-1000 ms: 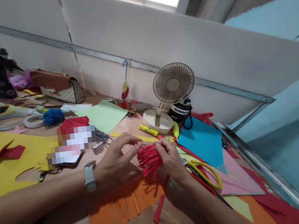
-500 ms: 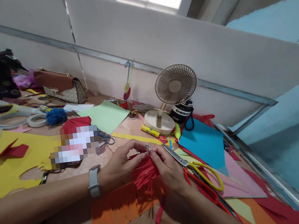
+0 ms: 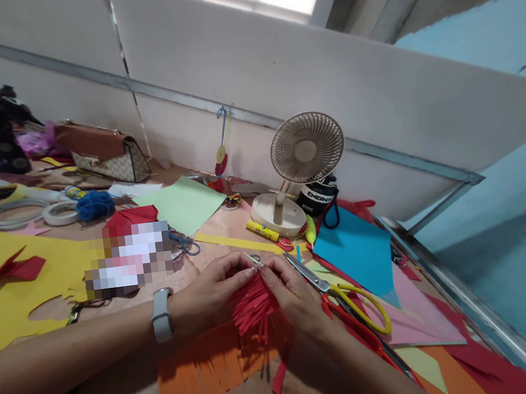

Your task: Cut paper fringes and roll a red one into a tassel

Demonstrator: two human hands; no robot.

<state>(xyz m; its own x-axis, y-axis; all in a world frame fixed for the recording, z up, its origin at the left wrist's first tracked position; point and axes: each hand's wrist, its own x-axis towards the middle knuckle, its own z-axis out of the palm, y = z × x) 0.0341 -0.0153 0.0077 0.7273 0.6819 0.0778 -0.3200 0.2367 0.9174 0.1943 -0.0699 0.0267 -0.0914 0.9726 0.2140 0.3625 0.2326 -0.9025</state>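
Observation:
A red paper tassel (image 3: pixel 256 306) hangs between my two hands, its cut strips fanned downward. My left hand (image 3: pixel 223 286) pinches its top edge from the left, with a grey-banded watch on the wrist. From the right, my right hand (image 3: pixel 291 289) grips the same top edge, thumb in front. A small blue loop of string (image 3: pixel 254 257) shows just above the fingertips. Under the tassel lies fringed orange paper (image 3: pixel 194 378) with slits cut into it. Scissors with yellow handles (image 3: pixel 336 290) lie just right of my right hand, over a red-handled pair (image 3: pixel 363 331).
A small fan (image 3: pixel 307 147) stands behind my hands beside a yellow glue stick (image 3: pixel 262 230). Blue paper (image 3: pixel 353 253) and pink paper (image 3: pixel 423 311) lie to the right. Yellow paper (image 3: pixel 58 247), tape rolls (image 3: pixel 60 213), blue yarn (image 3: pixel 94 205) and a handbag (image 3: pixel 104 152) are at left.
My fingertips have drawn closer together at the tassel's top, and the left fingers have lowered and curled in. The tassel's strips show more fully. The view has shifted slightly.

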